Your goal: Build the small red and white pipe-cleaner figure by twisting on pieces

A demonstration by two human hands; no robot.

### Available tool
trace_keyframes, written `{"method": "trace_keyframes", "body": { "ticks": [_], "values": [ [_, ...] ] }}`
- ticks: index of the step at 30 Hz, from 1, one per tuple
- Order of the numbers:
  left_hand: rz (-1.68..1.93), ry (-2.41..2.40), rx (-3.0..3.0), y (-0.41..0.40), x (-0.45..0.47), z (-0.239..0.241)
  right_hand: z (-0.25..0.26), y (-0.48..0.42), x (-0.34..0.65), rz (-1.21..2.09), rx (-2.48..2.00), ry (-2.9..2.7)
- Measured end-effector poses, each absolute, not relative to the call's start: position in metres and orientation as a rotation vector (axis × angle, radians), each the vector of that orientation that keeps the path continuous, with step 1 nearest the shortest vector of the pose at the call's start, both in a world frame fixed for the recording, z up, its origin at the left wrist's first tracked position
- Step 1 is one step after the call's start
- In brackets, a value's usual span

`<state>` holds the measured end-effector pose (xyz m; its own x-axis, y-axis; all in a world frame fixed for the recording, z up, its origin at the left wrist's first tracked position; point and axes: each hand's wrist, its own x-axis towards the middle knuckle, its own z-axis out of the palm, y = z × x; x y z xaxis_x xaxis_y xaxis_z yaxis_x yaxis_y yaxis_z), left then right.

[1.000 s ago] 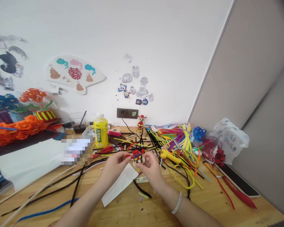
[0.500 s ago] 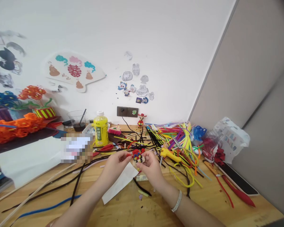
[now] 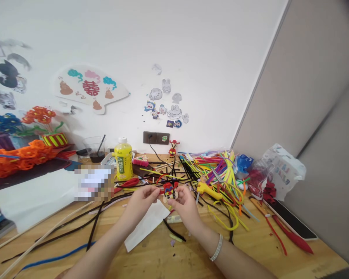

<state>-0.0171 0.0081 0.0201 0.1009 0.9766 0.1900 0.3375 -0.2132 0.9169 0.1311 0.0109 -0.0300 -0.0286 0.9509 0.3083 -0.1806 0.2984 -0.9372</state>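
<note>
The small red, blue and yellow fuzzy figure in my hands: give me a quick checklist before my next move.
1. Small red, blue and yellow fuzzy figure steadied: ok, pinched in the right hand.
2. Small red fuzzy piece at the left hand's fingertips fastened to the figure: cannot tell.
3. Yellow plastic glue gun away from the fingers: ok, lying to the right of the right hand.
4. Glue gun cool: cannot tell.
5. Wooden tabletop beneath the hands uncluttered: not ok, a white paper strip lies there.
6. Yellow-labelled bottle upright and capped: ok.
</note>
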Motion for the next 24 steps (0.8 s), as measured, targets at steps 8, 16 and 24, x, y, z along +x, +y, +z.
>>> {"method": "trace_keyframes", "body": {
  "ticks": [8,16,24],
  "values": [
    [1.139,1.319,1.674,0.009,-0.015,0.017,-0.033,0.012,0.131,1.124,-0.824,-1.262],
    [1.149,1.302,1.699,0.013,-0.017,0.012,-0.032,0.013,0.131,1.117,-0.815,-1.274],
    [1.184,1.202,1.575,0.015,-0.019,0.01,-0.03,0.017,0.136,0.995,-0.871,-1.215]
  ]
}}
